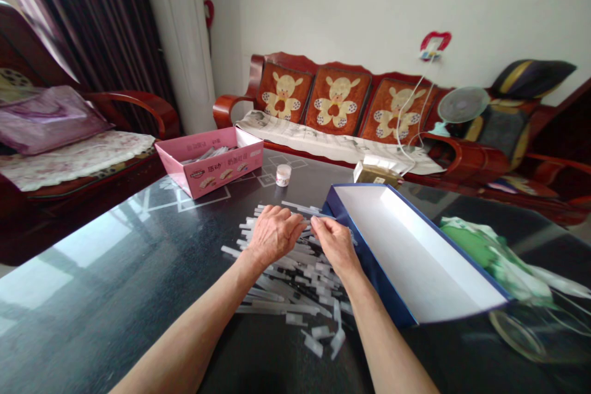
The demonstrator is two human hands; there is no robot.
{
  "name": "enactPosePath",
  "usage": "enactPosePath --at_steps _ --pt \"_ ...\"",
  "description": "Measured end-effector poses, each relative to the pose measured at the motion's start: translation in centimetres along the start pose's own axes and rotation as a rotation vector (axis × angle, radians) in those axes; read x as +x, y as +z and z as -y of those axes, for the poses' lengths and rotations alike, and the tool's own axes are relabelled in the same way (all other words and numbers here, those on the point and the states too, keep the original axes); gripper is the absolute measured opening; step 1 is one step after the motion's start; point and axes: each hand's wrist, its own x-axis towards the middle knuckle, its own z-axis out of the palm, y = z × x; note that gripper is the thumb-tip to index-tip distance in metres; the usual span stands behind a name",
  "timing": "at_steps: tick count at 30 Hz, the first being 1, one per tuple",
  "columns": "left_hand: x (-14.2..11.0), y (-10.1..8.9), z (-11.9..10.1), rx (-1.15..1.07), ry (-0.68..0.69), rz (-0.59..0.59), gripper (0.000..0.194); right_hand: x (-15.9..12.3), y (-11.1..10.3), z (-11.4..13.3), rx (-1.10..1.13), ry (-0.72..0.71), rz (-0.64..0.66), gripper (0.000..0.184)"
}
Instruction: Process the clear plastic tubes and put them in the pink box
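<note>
Both of my hands rest over a heap of thin clear plastic strips (286,286) spread on the dark glossy table (115,295). My left hand (273,235) has its fingers curled and pinched on a strip at the top of the heap. My right hand (333,240) is pinched on the same strip from the other side, fingertips almost meeting the left ones. Just right of my right hand lies a long blue box (415,252) with a white inside, which looks empty.
A pink carton (210,163) holding more strips stands at the back left. A small white jar (283,175) and a tan box (377,172) sit behind the heap. Green and white bagged material (498,265) lies at right. Wooden sofas surround the table.
</note>
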Motion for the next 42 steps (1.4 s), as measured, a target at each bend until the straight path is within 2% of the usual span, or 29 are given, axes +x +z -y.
enactPosePath --at_steps 4,8,14,22,24,28,30,32,34,36,38,42 --pt "0.0 0.0 0.0 -0.012 -0.005 0.001 0.031 -0.1 0.1 0.5 0.139 0.05 0.005 0.041" --pt "0.0 0.1 0.0 0.009 0.0 0.02 0.032 0.0 0.2 0.3 0.16 0.103 -0.016 0.044" --pt "0.1 0.2 0.1 0.051 0.002 0.038 0.028 0.1 0.1 0.0 0.014 -0.034 -0.027 0.029" --pt "0.0 0.0 -0.3 -0.023 0.055 0.1 0.028 -0.2 0.4 0.1 0.068 0.002 0.042 0.026" --pt "0.1 -0.2 -0.3 -0.019 0.04 0.08 0.027 0.0 0.0 -0.1 0.084 0.034 -0.012 0.024" --pt "0.2 -0.3 0.6 -0.002 -0.055 -0.004 0.03 0.6 -1.2 -0.6 0.094 0.096 -0.197 0.026" --pt "0.2 -0.3 0.9 0.01 -0.088 -0.034 0.033 0.7 -1.5 -0.5 0.027 0.005 -0.228 0.033" --pt "0.2 -0.2 1.0 0.016 -0.095 -0.051 0.032 0.5 -1.3 -0.2 -0.105 -0.19 -0.222 0.038" --pt "0.3 -0.3 0.8 0.012 -0.088 -0.055 0.033 0.2 -0.9 0.2 -0.264 -0.402 -0.165 0.034" --pt "0.3 -0.3 0.6 0.003 -0.07 -0.046 0.033 0.0 -0.7 0.5 -0.391 -0.529 -0.073 0.024" --pt "0.4 -0.4 0.7 -0.009 -0.037 -0.024 0.03 -0.1 -0.7 0.5 -0.468 -0.559 -0.031 0.022" --pt "0.5 -0.7 2.3 -0.021 -0.064 -0.012 0.028 0.2 -1.4 -0.4 -0.549 -0.471 -0.112 0.027"
